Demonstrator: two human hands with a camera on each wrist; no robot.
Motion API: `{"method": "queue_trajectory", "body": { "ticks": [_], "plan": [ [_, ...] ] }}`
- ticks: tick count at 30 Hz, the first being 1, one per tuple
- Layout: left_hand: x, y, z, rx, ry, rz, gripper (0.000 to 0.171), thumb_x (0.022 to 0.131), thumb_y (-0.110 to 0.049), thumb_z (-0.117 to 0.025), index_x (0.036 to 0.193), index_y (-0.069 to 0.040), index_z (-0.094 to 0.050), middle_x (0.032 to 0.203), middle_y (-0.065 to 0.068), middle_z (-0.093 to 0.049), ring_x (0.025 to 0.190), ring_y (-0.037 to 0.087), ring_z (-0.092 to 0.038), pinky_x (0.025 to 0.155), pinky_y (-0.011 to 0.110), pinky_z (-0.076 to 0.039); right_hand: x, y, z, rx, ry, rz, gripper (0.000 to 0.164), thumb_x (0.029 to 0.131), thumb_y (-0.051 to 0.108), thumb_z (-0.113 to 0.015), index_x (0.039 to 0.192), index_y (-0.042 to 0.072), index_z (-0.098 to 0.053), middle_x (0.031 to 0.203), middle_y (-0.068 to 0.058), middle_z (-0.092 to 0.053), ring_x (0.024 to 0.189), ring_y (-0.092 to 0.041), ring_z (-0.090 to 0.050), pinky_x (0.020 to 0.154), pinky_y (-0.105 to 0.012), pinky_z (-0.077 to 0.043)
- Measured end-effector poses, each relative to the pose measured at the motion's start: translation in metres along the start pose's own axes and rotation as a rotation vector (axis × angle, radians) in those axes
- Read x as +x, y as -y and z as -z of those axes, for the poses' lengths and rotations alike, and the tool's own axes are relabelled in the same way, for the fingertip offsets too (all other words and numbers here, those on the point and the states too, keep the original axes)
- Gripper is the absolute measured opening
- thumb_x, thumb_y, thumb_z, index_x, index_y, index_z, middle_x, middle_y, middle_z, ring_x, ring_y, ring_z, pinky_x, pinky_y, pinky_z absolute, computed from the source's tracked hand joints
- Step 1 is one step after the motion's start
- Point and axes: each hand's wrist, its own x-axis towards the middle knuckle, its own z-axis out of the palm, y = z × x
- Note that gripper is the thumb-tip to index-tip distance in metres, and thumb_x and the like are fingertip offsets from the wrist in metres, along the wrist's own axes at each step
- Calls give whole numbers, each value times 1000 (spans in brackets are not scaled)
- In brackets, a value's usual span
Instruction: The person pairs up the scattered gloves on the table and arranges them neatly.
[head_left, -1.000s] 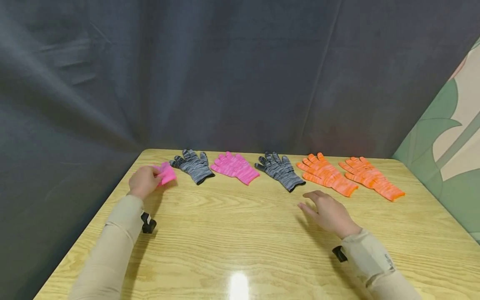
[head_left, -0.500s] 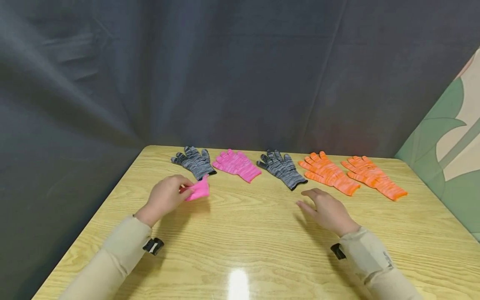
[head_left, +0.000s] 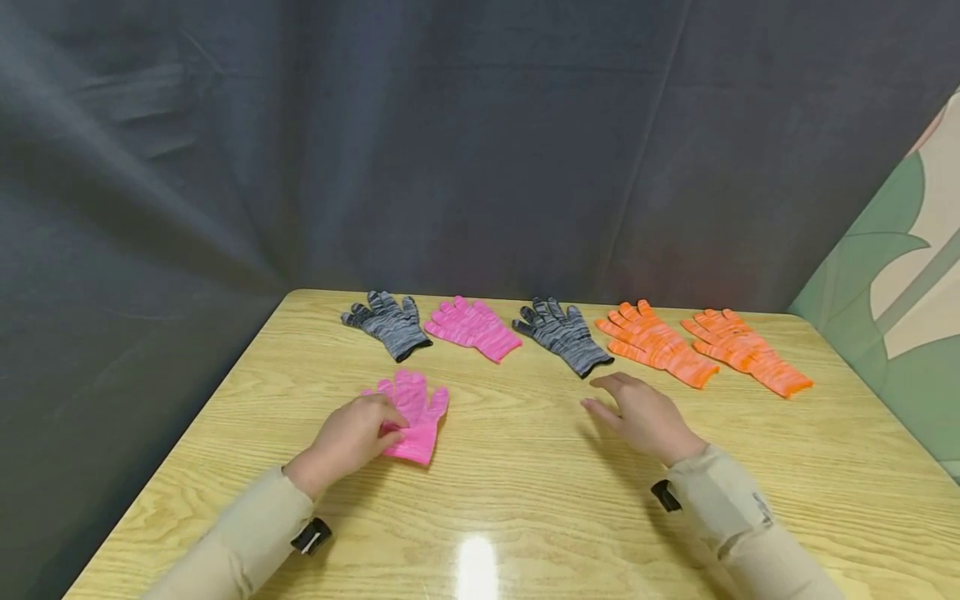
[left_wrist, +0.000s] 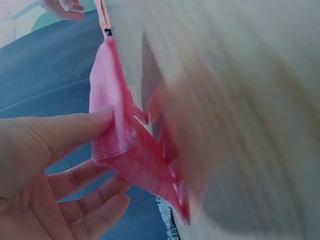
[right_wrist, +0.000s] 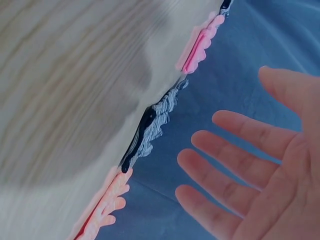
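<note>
My left hand [head_left: 352, 442] pinches a bright pink knitted glove [head_left: 417, 425] at its cuff side between thumb and fingers, over the left middle of the table. In the left wrist view the thumb lies across the folded pink fabric [left_wrist: 107, 100], whose fingers dangle close over the wood. My right hand [head_left: 641, 417] holds nothing; it hovers with relaxed, spread fingers just in front of a grey-black glove [head_left: 562, 337]. In the right wrist view its straight fingers [right_wrist: 225, 165] stand apart from the row of gloves.
Along the table's back edge lie another grey-black glove [head_left: 390, 325], a second pink glove [head_left: 474, 327] and two orange gloves, one nearer the middle [head_left: 656, 343] and one farther right [head_left: 746, 350]. A dark curtain [head_left: 480, 150] hangs behind the wooden table [head_left: 555, 517].
My left hand has brought the pink glove from the back left corner rightward and nearer to me; its fingers now hang spread out. My right hand has barely moved.
</note>
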Motion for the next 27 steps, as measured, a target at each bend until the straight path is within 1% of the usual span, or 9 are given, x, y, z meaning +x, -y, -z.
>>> {"method": "queue_trajectory", "body": {
  "ticks": [2, 4, 8, 11, 15, 20, 24, 27],
  "plan": [
    [-4, 1, -2, -1, 19, -16, 11, 78, -15, -73, 88, -13, -75, 88, 2, -68, 89, 21, -64, 79, 33, -52, 3, 1, -2, -2, 6, 16, 44, 91, 35, -56, 118, 0, -61, 115, -21, -64, 100, -36, -63, 79, -48, -52],
    [-7, 2, -4, 2, 31, -33, 10, 77, -14, -74, 87, -13, -76, 83, -2, -64, 79, 14, -60, 73, 29, -51, 8, 2, -4, -4, 15, 27, 44, 92, 34, -56, 118, 0, -61, 114, -20, -65, 100, -35, -63, 80, -48, -52],
    [-12, 2, -7, -7, 64, -31, 11, 76, -12, -74, 86, -13, -75, 83, -3, -64, 80, 14, -59, 75, 30, -51, 26, 7, -7, 3, 38, 57, 40, 92, 31, -56, 116, -1, -62, 110, -18, -67, 96, -32, -65, 79, -46, -53],
    [-13, 1, -9, -24, 89, -6, 12, 76, -11, -74, 87, -12, -75, 86, -1, -66, 84, 17, -61, 78, 33, -51, 45, 12, -8, 20, 46, 83, 37, 92, 29, -57, 113, -1, -64, 107, -16, -68, 93, -31, -66, 79, -45, -53],
    [-13, 0, -11, -33, 94, 9, 12, 75, -11, -75, 87, -12, -75, 87, 0, -68, 81, 15, -60, 72, 30, -50, 71, 19, -11, 8, 54, 104, 33, 91, 27, -58, 110, 0, -66, 105, -15, -70, 93, -30, -67, 80, -44, -53],
    [-13, 0, -10, -38, 101, 13, 12, 74, -9, -75, 85, -12, -73, 82, -1, -64, 71, 9, -50, 61, 23, -42, 100, 27, -19, 7, 116, 67, 31, 92, 27, -58, 111, 3, -66, 106, -13, -69, 96, -28, -65, 80, -43, -53],
    [-13, -1, -10, -47, 115, 34, 12, 73, -9, -76, 84, -12, -71, 79, -2, -60, 69, 8, -47, 60, 23, -41, 117, 31, -30, 28, 151, 55, 30, 91, 25, -58, 110, 3, -66, 106, -13, -68, 97, -27, -64, 82, -42, -52],
    [-12, -2, -9, -42, 116, 35, 13, 72, -8, -76, 83, -13, -70, 78, -2, -59, 69, 9, -48, 60, 24, -42, 127, 33, -39, 36, 168, 30, 28, 91, 25, -58, 108, 5, -66, 104, -12, -68, 95, -26, -64, 82, -41, -52]
  ]
}}
